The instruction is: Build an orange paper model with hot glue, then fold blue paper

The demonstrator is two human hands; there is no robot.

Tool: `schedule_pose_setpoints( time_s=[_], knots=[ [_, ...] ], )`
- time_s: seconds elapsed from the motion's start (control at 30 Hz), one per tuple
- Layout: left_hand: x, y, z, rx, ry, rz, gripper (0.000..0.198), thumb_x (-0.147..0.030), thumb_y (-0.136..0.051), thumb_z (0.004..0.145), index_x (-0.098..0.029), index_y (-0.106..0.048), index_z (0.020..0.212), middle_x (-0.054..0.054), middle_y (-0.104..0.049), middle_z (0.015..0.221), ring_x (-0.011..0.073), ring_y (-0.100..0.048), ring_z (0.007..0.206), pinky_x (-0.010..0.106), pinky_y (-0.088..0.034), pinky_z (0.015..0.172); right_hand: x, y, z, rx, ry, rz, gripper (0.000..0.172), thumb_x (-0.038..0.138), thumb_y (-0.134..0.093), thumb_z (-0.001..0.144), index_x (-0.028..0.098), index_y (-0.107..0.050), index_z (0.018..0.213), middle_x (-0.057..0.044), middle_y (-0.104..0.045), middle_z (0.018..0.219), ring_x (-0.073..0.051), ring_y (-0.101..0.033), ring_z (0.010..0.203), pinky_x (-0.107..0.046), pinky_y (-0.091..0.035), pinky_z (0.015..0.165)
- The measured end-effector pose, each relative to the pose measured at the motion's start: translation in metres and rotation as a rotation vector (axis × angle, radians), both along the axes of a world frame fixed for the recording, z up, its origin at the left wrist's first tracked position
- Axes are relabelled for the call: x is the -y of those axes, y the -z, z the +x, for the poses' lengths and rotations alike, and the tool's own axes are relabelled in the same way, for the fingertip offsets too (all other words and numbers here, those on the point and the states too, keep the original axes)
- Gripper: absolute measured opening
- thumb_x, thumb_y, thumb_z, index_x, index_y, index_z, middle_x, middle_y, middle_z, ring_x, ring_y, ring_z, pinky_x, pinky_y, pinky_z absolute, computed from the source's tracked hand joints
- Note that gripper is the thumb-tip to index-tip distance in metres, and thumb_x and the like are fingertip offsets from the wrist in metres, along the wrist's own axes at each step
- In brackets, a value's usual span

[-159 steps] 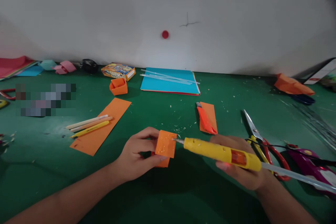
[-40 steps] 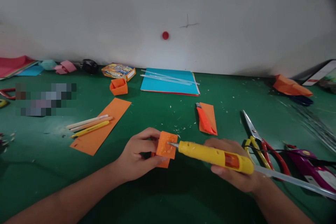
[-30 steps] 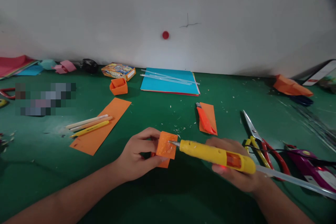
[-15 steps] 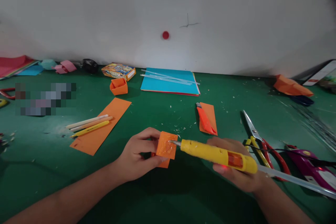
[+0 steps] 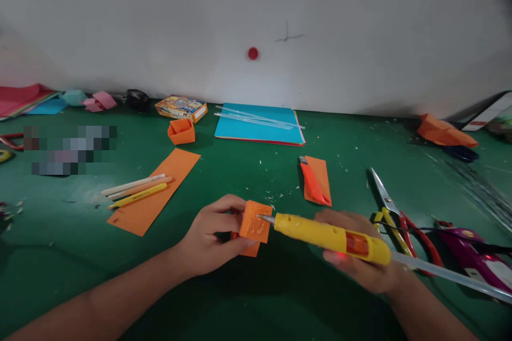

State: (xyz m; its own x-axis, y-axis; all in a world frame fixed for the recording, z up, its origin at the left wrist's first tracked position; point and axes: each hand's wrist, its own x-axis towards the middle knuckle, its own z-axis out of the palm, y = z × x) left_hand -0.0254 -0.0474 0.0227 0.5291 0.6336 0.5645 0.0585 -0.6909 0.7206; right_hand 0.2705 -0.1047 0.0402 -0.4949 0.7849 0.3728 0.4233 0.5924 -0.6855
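Between the fingers and thumb of my left hand is a small folded orange paper piece, its square face turned up toward me. Shiny clear glue lies in streaks on that face. My right hand grips a yellow hot glue gun with a clear glue stick running out of its back end. The metal nozzle points left and is at the glue-covered face. A red light glows by the right fingertips.
An orange paper strip with pencils lies left. A red utility knife rests on orange paper ahead. Open scissors, pliers and a purple device lie right. Glue sticks top the blue paper; a folded orange piece stands behind.
Hardly anything differs. My left hand and the orange paper piece have shifted very slightly right, while the nozzle stays at the glued face.
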Motion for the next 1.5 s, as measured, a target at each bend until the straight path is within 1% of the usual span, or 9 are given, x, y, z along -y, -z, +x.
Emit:
schedule_pose_setpoints(
  time_s=[0.17,0.33,0.47,0.63,0.8,1.0,1.17,1.33,1.5],
  knots=[
    [-0.001,-0.001,0.000,0.006,0.005,-0.008,0.012,-0.018,-0.075,0.087,-0.017,-0.074,0.075,0.011,-0.073,0.096,0.0180,-0.072,0.082,0.026,-0.059,0.071,0.000,0.000,0.000,0.003,-0.013,-0.013,0.023,0.046,-0.051,0.104,0.024,-0.056,0.097,0.002,-0.059,0.074,-0.015,-0.052,0.057,-0.030,-0.038,0.052],
    [-0.003,0.000,0.000,0.023,0.011,-0.018,0.007,-0.020,-0.076,0.088,-0.018,-0.078,0.082,0.010,-0.073,0.098,0.0181,-0.073,0.083,0.025,-0.060,0.072,-0.001,-0.006,-0.002,0.011,-0.029,-0.009,0.030,0.052,-0.047,0.105,0.024,-0.056,0.096,0.002,-0.059,0.074,-0.013,-0.052,0.056,-0.030,-0.038,0.052],
    [-0.003,-0.001,0.000,0.014,0.006,-0.021,0.006,-0.020,-0.075,0.088,-0.018,-0.079,0.086,0.010,-0.073,0.098,0.0179,-0.073,0.083,0.025,-0.060,0.073,-0.001,-0.009,-0.003,0.020,-0.031,-0.008,0.034,0.053,-0.045,0.106,0.023,-0.057,0.094,0.002,-0.058,0.072,-0.013,-0.051,0.055,-0.031,-0.037,0.051],
    [-0.002,-0.001,0.000,0.035,0.008,-0.015,0.004,-0.018,-0.076,0.088,-0.018,-0.079,0.085,0.009,-0.072,0.098,0.0167,-0.072,0.083,0.024,-0.060,0.074,0.000,-0.009,-0.003,0.010,-0.036,-0.019,0.033,0.054,-0.046,0.105,0.024,-0.057,0.095,0.002,-0.058,0.073,-0.014,-0.049,0.056,-0.031,-0.036,0.053],
    [-0.003,0.001,-0.001,0.030,0.012,-0.017,0.004,-0.019,-0.075,0.088,-0.018,-0.079,0.085,0.010,-0.072,0.099,0.0180,-0.073,0.085,0.026,-0.060,0.074,0.001,-0.005,-0.001,0.008,-0.037,-0.032,0.032,0.054,-0.046,0.105,0.025,-0.055,0.096,0.002,-0.058,0.076,-0.014,-0.049,0.057,-0.031,-0.035,0.055],
    [-0.002,0.000,0.000,0.013,0.009,0.002,0.011,-0.017,-0.076,0.086,-0.016,-0.076,0.076,0.010,-0.073,0.100,0.0173,-0.073,0.085,0.024,-0.060,0.073,0.000,0.002,0.001,-0.020,-0.055,-0.052,0.028,0.049,-0.050,0.104,0.023,-0.056,0.096,0.001,-0.058,0.077,-0.014,-0.050,0.059,-0.030,-0.037,0.055],
    [-0.002,0.001,0.002,0.018,0.015,0.024,0.012,-0.015,-0.077,0.085,-0.016,-0.073,0.073,0.010,-0.073,0.098,0.0166,-0.071,0.083,0.024,-0.059,0.072,0.001,-0.001,0.000,-0.034,-0.048,-0.044,0.023,0.044,-0.050,0.103,0.023,-0.053,0.094,0.003,-0.054,0.073,-0.013,-0.048,0.055,-0.029,-0.035,0.052],
    [-0.001,0.003,0.003,0.024,0.022,0.035,0.012,-0.015,-0.077,0.085,-0.016,-0.073,0.073,0.010,-0.073,0.096,0.0173,-0.070,0.084,0.026,-0.058,0.072,0.001,-0.001,0.003,0.004,-0.001,-0.011,0.026,0.047,-0.051,0.103,0.023,-0.054,0.093,0.002,-0.055,0.073,-0.014,-0.049,0.057,-0.029,-0.035,0.054],
    [-0.001,0.003,0.002,0.026,0.024,0.047,0.011,-0.015,-0.077,0.085,-0.016,-0.073,0.075,0.010,-0.072,0.096,0.0168,-0.069,0.084,0.025,-0.057,0.072,-0.001,-0.001,0.001,-0.029,-0.020,-0.007,0.027,0.046,-0.049,0.105,0.023,-0.054,0.093,0.002,-0.054,0.072,-0.013,-0.048,0.056,-0.029,-0.036,0.053]
  ],
)
